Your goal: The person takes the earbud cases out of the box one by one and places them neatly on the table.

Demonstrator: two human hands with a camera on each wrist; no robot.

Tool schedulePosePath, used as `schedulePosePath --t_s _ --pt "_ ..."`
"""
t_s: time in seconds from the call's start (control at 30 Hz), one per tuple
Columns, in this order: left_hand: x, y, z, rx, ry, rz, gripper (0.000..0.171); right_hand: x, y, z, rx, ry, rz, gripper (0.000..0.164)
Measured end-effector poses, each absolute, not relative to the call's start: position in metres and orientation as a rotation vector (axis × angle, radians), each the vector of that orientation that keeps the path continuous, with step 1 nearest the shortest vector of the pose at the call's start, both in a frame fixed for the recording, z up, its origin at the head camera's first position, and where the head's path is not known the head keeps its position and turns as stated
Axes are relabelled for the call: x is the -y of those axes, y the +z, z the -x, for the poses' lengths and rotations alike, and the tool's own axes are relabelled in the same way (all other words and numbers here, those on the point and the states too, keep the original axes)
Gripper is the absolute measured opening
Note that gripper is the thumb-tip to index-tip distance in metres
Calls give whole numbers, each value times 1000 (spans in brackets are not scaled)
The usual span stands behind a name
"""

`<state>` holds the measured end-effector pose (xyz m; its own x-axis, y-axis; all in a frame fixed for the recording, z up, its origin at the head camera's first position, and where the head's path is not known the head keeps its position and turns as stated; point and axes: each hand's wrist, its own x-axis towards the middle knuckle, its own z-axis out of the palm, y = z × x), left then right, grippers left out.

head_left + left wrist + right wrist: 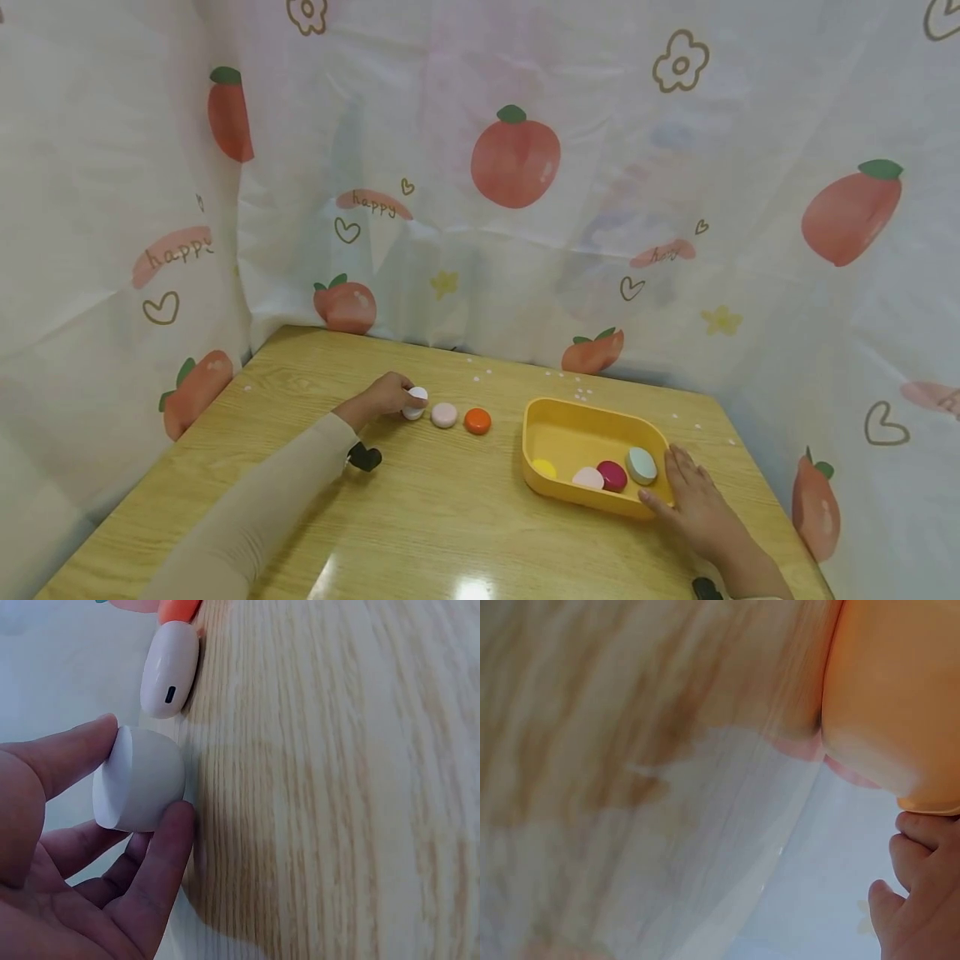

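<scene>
Left hand [384, 396] pinches a white domed piece [417, 402], right hand [701, 504] touches a yellow tray [581, 437]
Head: piece between 9 and 10 o'clock of the tray; right fingers extended at its 3 o'clock end; cloth [525, 250] reads "happy". Left wrist: flat face towards 9 o'clock, long axis roughly 12-to-6. Right wrist: fingers against tray, towards 4 o'clock.

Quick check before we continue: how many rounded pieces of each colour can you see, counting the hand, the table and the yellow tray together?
White piece: 1
Pale pink pieces: 2
Orange piece: 1
Yellow piece: 1
Dark red piece: 1
Pale blue-green piece: 1
Total in sight: 7
</scene>
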<state>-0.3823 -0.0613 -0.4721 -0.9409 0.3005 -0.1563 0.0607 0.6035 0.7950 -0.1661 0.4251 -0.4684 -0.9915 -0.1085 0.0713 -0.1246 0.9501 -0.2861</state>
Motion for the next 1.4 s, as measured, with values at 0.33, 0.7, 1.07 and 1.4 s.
schedulePosePath --t_s 0.33,0.7,1.07,1.4 --pt "64 -476 382 -2626 1182 -325 28 -424 -468 166 3064 477 -153 94" --pt "66 -478 379 -2708 1100 -369 27 -424 -469 167 3070 483 -140 94" --pt "66 -477 377 -2763 1033 -402 31 -424 -469 168 3077 464 -130 96" --pt "69 -483 382 -2754 1022 -444 34 -426 -470 168 3079 423 -127 96"
